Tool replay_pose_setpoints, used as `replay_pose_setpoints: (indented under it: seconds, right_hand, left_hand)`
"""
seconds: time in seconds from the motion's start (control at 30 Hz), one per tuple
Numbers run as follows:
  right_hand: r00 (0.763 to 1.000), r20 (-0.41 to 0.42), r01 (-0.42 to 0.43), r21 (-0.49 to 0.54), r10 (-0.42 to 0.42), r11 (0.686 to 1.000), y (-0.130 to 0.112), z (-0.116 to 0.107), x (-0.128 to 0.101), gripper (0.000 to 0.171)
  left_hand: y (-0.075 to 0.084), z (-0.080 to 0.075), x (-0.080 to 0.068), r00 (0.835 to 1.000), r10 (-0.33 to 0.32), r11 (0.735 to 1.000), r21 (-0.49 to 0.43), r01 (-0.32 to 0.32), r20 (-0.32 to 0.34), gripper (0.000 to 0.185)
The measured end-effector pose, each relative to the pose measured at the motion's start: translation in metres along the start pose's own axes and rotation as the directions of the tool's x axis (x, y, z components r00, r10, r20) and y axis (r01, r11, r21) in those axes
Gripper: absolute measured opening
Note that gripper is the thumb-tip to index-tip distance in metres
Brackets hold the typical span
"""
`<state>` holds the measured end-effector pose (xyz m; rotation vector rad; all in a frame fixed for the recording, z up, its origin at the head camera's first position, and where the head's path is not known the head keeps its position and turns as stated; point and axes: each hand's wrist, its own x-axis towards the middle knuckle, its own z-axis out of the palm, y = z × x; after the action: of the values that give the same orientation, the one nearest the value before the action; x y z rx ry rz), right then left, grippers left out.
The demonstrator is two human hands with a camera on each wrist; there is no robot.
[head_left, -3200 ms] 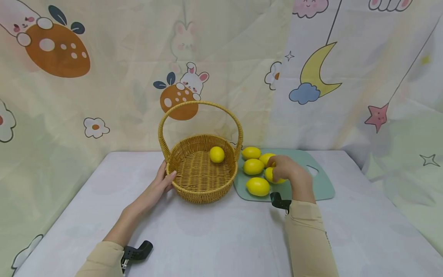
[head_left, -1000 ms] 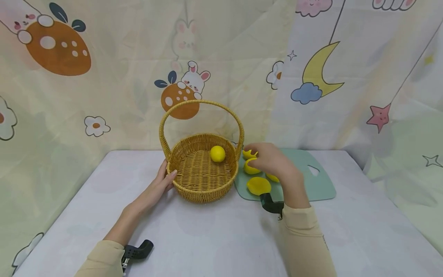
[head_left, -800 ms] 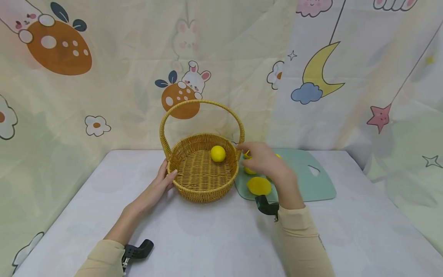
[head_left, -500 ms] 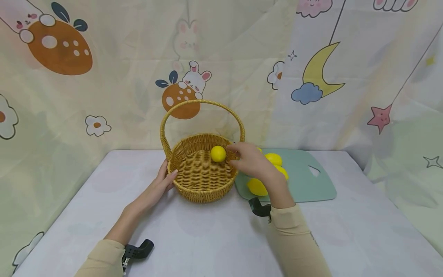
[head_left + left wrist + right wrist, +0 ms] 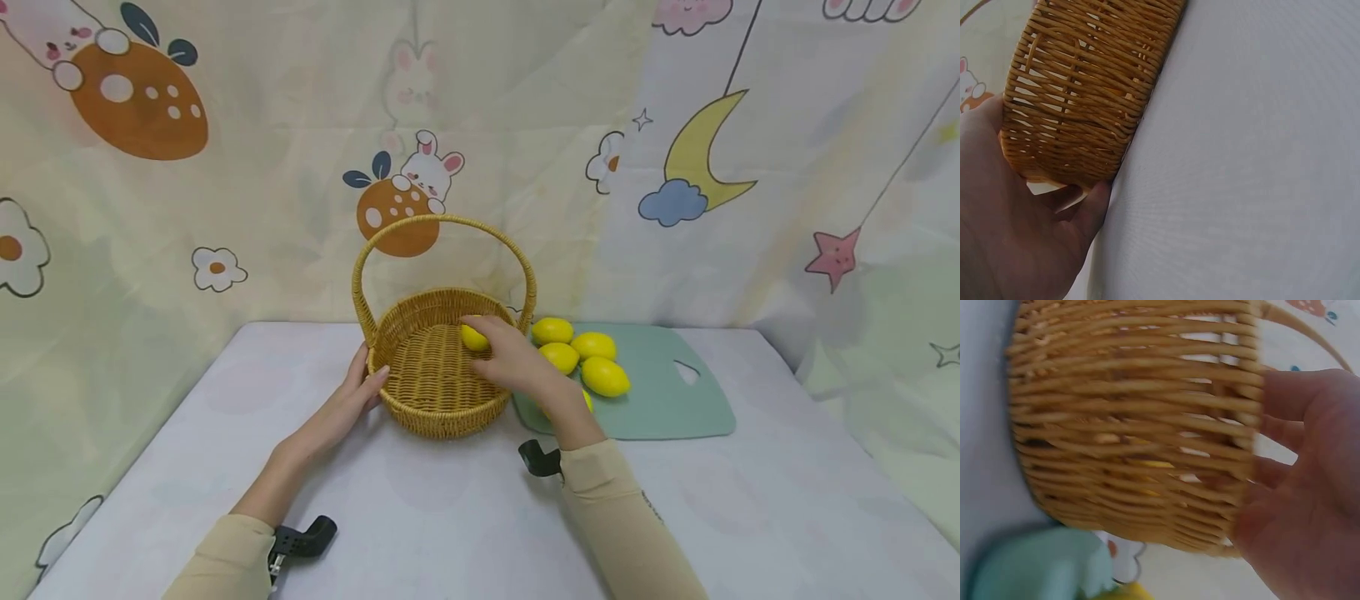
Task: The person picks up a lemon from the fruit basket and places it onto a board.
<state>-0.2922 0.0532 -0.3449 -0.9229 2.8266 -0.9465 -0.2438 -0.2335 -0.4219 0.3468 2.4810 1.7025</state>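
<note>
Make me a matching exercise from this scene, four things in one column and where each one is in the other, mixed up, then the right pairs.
Things:
1. left hand
2. right hand
3. cutting board
4. wicker basket

Places:
A. under the loose lemons
B. reaching inside the basket at a lemon
C. against the basket's outer wall
D. between the two hands

Pairs: 1-C, 2-B, 3-A, 4-D

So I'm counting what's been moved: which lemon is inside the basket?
The lemon under the right hand fingers, inside the wicker basket. The other lemons lie on the green cutting board beside it.
</note>
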Motion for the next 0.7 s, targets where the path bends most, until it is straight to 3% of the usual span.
replay_pose_setpoints:
  seconds: [0.13, 0.37, 0.7]
  right_hand:
    - [1.000, 0.007, -0.016, -0.014, 0.016, 1.000, 0.002, 0.009, 0.008, 0.066]
    - [0.998, -0.056, -0.021, -0.055, 0.018, 0.998, 0.004, 0.012, 0.018, 0.063]
    - [0.997, -0.024, -0.080, -0.120, 0.078, 0.989, 0.003, 0.018, 0.027, 0.060]
  left_hand:
    - [-0.001, -0.001, 0.000, 1.000, -0.004, 1.000, -0.001, 0.004, 0.002, 0.074]
    - [0.000, 0.000, 0.002, 1.000, 0.007, 1.000, 0.006, -0.007, 0.003, 0.075]
    - [-0.001, 0.000, 0.000, 1.000, 0.005, 1.000, -0.006, -0.005, 0.003, 0.074]
